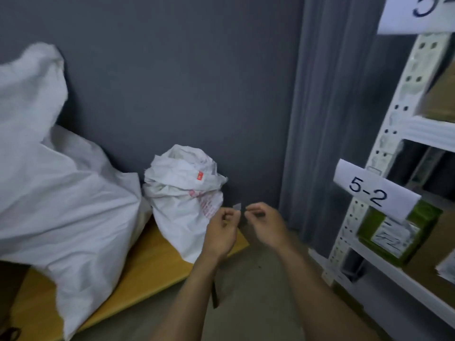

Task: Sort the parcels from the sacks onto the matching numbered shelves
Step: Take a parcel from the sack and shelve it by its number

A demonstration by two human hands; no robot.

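Note:
Two white sacks sit on a low wooden board (138, 271): a big sack (61, 188) at the left and a small crumpled sack (187, 193) with red print beside it. My left hand (222, 232) pinches a small grey scrap (237, 206) just right of the small sack. My right hand (264, 223) hovers close beside it with curled fingers; whether it holds anything I cannot tell. At the right stands a white shelf rack (391, 134) with a paper label "5-2" (369, 193) and a green parcel (394, 232) under it.
A dark grey wall (184, 82) and a grey curtain (327, 119) stand behind. Brown boxes (440, 99) fill the upper shelf, another label (418, 13) starting with "5" hangs at the top right. Bare concrete floor (258, 279) lies between board and rack.

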